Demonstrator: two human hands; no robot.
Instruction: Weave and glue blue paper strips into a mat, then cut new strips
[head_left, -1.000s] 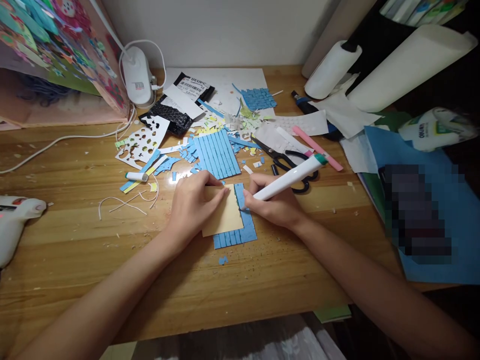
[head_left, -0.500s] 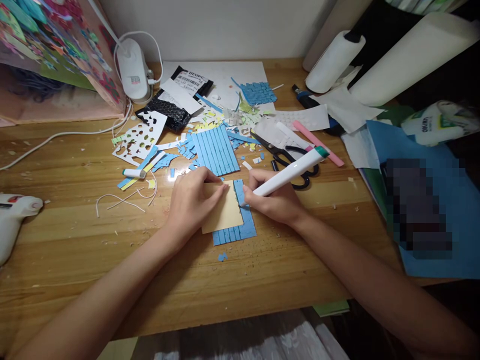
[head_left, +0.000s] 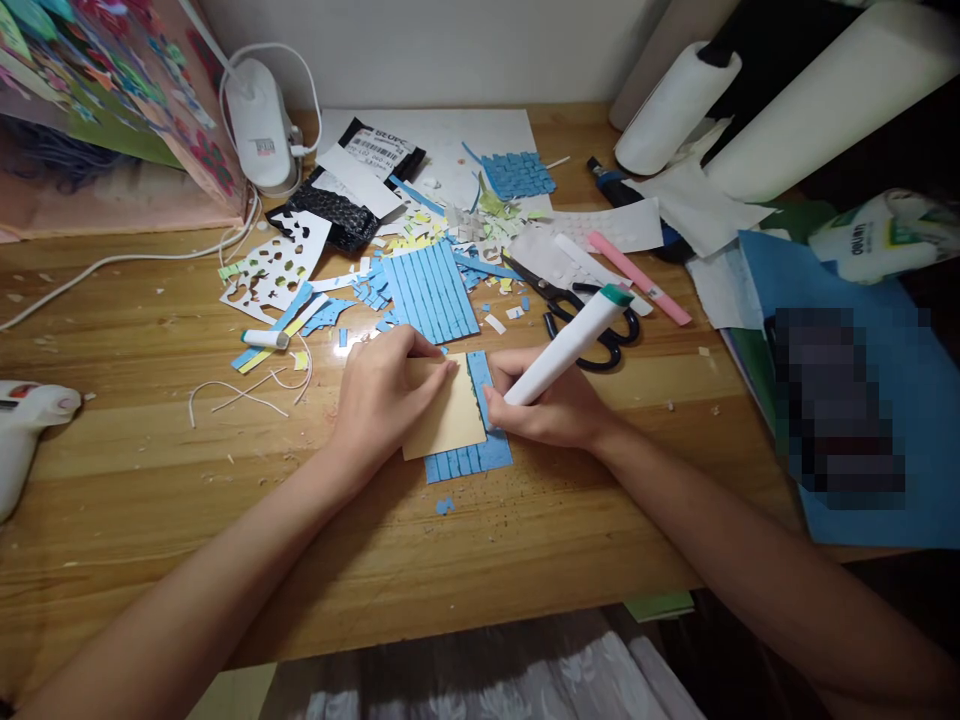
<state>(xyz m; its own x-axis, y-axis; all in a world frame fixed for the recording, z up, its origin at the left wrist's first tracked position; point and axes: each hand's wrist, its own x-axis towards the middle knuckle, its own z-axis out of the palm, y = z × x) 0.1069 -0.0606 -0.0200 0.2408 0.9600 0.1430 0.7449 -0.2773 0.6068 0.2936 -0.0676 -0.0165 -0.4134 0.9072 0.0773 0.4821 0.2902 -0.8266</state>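
My right hand [head_left: 551, 405] grips a thick white marker [head_left: 562, 345] with a green end, its lower tip close to the right edge of a cream-yellow card [head_left: 442, 420]. Bent fingers and thumb of my left hand [head_left: 386, 400] press that card down. Beneath it lies a blue sheet [head_left: 469, 460] with dark lines, showing along the right and bottom. Another lined blue sheet [head_left: 429, 295] rests just beyond my left hand. The marker's white cap [head_left: 265, 340] lies to the left.
Black-handled scissors [head_left: 574, 315] and a pink stick [head_left: 637, 278] lie beyond my right hand. Paper scraps [head_left: 367, 290] and a black package [head_left: 337, 210] cover the back. A glue gun [head_left: 30, 430] is at far left; a blue folder [head_left: 847, 520] at right.
My right hand has slid the marker slightly down along the card's edge, and the marker stands more upright. My left hand stays on the card. The view has shifted slightly.
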